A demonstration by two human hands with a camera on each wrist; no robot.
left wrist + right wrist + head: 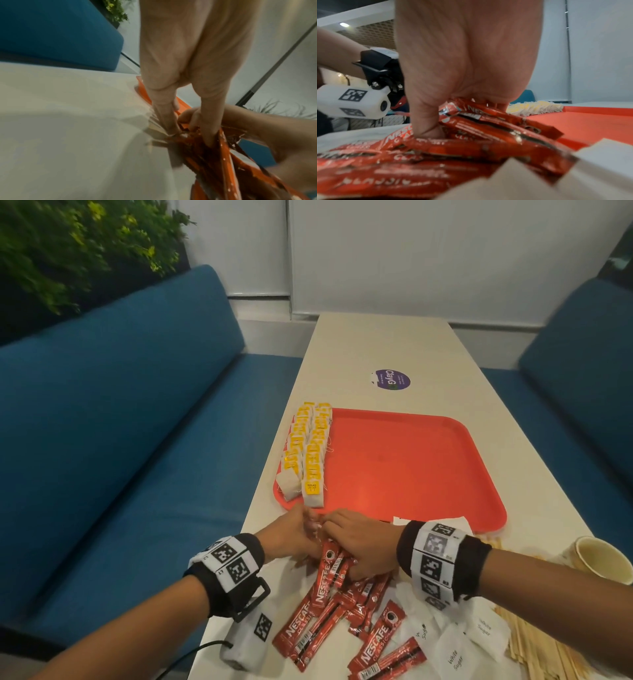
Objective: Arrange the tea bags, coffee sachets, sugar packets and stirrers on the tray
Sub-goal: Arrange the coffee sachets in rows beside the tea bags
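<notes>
hands (329, 539) gripping coffee sachets (330, 571)

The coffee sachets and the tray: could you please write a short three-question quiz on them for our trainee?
1. True or false: the tea bags already lie in rows along the left side of the red tray.
2. What do the left hand and the right hand both grip? A) wooden stirrers B) coffee sachets C) sugar packets
3. Fill in: the paper cup stands at the table's near ______ edge.

Key: 1 true; 2 B; 3 right.
</notes>
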